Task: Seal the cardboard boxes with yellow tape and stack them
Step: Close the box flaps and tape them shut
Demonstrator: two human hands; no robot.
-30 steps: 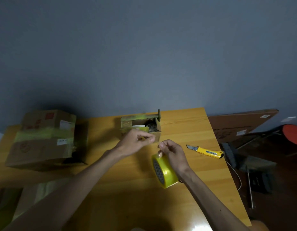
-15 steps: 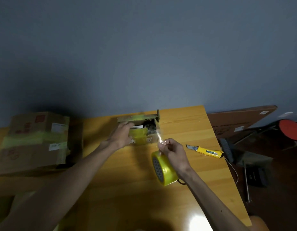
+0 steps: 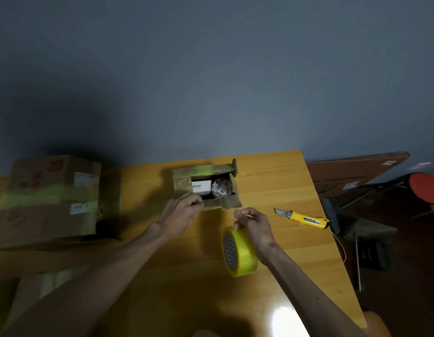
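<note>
Fingers (image 3: 196, 203) of the left hand (image 3: 179, 215) pinch the near flap of the small open brown cardboard box (image 3: 202, 170) — it lies just beyond them. Fingers of the right hand (image 3: 256, 227) curl over the round yellow tape roll (image 3: 241, 254) — upright, below them.

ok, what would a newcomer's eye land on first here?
The yellow tape roll, gripped by the right hand at centre, grabs the eye first. Just beyond sits the small open cardboard box, a white carton and speckled ball inside, the left hand pinching its near flap. A yellow utility knife lies to the right; a big taped cardboard box sits far left.
</note>
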